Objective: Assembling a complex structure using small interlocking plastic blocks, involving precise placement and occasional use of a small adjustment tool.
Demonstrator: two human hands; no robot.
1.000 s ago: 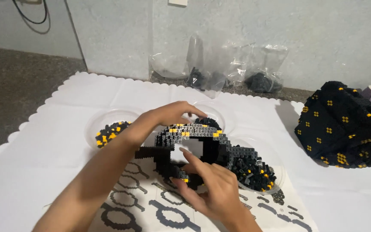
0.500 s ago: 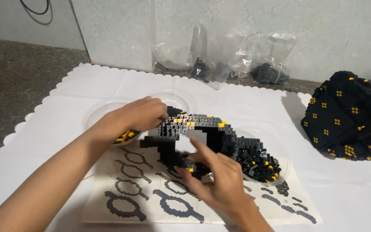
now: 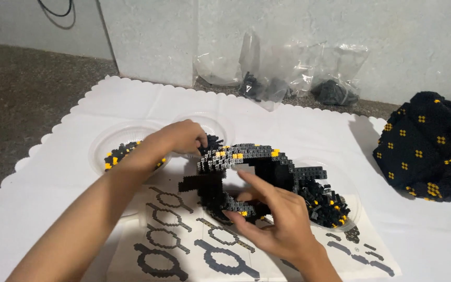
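On the white scalloped cloth (image 3: pixel 309 125), hands steady a studded black brick ring (image 3: pixel 251 175).

Against wall at back: clear plastic bags (image 3: pixel 293 73), some with dark pieces inside. At far right, on white scalloped cloth (image 3: pixel 131 104): large black brick dome (image 3: pixel 431 146) dotted with yellow. Near left: clear dish (image 3: pixel 111 141) of black and yellow bits. Lower right: second clear dish (image 3: pixel 335 201) heaped with black bits. In front: printed sheet (image 3: pixel 194 256) of ring-shaped diagrams. Speckled grey floor (image 3: pixel 22 89) beyond cloth.
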